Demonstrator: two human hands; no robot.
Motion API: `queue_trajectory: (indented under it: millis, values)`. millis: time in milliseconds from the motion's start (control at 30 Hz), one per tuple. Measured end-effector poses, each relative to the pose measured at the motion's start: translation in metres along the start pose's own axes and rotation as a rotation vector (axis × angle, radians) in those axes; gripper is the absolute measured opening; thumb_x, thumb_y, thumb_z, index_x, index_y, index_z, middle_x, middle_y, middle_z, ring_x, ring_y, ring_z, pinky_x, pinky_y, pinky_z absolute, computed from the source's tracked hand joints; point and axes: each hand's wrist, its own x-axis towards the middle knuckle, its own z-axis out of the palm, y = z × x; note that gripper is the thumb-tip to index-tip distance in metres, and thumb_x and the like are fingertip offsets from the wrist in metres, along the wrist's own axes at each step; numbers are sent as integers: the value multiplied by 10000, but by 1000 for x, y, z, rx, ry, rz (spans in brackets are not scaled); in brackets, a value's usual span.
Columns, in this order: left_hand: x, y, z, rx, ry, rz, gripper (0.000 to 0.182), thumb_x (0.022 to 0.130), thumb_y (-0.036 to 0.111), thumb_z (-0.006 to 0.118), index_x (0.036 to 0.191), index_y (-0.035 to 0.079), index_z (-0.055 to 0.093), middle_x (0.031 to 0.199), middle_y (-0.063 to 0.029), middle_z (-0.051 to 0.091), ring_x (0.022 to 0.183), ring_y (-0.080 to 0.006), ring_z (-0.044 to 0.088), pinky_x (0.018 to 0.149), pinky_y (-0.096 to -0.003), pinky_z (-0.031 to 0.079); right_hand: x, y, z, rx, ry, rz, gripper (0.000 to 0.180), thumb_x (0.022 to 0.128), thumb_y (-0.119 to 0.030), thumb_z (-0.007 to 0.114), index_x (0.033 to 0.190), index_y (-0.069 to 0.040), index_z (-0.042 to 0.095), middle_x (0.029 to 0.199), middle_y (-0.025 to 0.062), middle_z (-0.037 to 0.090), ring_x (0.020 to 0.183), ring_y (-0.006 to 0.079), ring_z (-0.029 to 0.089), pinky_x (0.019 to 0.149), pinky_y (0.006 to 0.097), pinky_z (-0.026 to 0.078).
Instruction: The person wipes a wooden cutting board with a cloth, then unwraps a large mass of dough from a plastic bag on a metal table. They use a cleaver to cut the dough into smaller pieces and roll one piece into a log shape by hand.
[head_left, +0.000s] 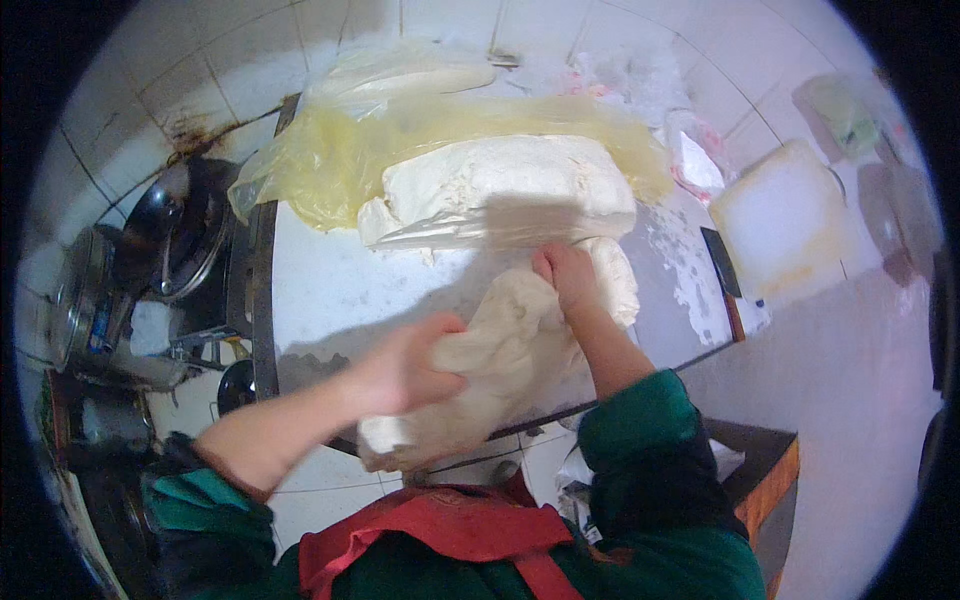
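Observation:
A long, soft piece of pale dough (517, 337) stretches across the near part of the metal-looking worktop (337, 277), and one end sags over the front edge. My left hand (409, 364), slightly blurred, grips its left side with thumb and fingers spread around it. At its far end my right hand (566, 274) is curled closed on the dough. Just right of that hand bulges another rounded portion of dough (613, 281); whether it joins the piece in my hands is hidden. Behind lies a big block of dough (510, 180), its front face layered, partly on a yellow plastic bag (322, 165).
A black wok or pan (180, 217) and a glass lid (79, 277) stand to the left. On the right are a white board (784, 225) and a dark flat object (720, 262) at the worktop's edge. Clear plastic (409, 75) lies against the tiled wall.

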Motion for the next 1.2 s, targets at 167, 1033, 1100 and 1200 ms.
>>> queue_trajectory:
  millis: [167,1033,1100,1200]
  values:
    - [3,-61,-95,-227,-46,-284,471,678,80,676,1117,-31,542,1014,-128,612,986,-171,568,871,-281,442,-99,-41,-19,-17,-48,-45,214,785,-199,542,932,-69,626,915,128,632,850,312,581,772,437,437]
    - [96,34,126,800,504,12,317,897,315,458,980,53,616,866,-153,631,879,-305,602,873,-457,400,-86,12,-80,111,-139,-246,176,817,-225,518,844,-96,634,843,99,647,826,298,603,753,412,446]
    - [45,42,166,774,752,298,371,790,297,568,1070,54,574,1106,-131,538,1074,-300,487,974,-483,294,-105,34,-97,131,208,-263,125,806,-182,548,828,-91,630,817,94,640,812,292,596,752,405,433]
    - [43,32,185,924,772,322,438,737,284,612,1104,51,565,1117,-149,523,1075,-316,483,965,-500,300,-116,54,-85,226,112,-170,70,789,-125,573,811,-85,626,797,94,631,783,286,586,732,406,423]
